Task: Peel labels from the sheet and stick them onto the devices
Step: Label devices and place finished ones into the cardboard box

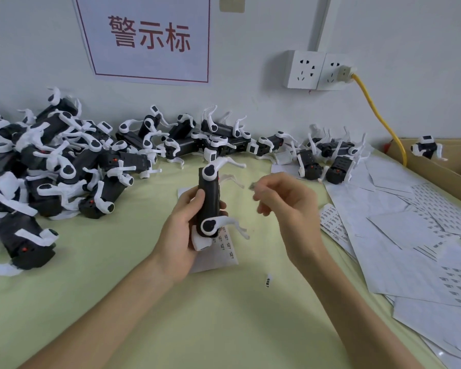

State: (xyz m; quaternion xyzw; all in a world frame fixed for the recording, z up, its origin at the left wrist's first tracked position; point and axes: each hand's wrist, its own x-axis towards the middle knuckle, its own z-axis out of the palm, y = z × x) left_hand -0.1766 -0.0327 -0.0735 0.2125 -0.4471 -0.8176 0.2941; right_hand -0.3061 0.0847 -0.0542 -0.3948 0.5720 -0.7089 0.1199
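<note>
Head view: the left hand (184, 222) grips one black-bodied device (209, 198), held roughly upright above the pale green table (144, 315), with thumb and fingers wrapped round its body. Just to its right, and apart from it, the right hand (285, 201) pinches a small label (252, 186) between thumb and forefinger. The label is blurred, so I cannot tell which face is the sticky one. The label sheet (221, 254) lies flat on the table under the held device and is partly hidden by it. The likeliest fault from here, I judge, is a crooked or creased placement: the label is tiny and held by one edge, so it could curl onto the fingertip or fold on itself before it meets the body. The device's white legs (232, 162) jut out on the side facing the right hand and could snag the label on the way in. A loose label (268, 280) lying alone on the table, nearer the camera, suggests such pieces drop easily. Firm pressing near the device's top could also twist it in the grip. With a pile of devices (51, 161) at left, a row of devices (224, 139) along the wall and spare sheets (410, 235) at right, a labelled unit could get mixed in with unlabelled ones.
</note>
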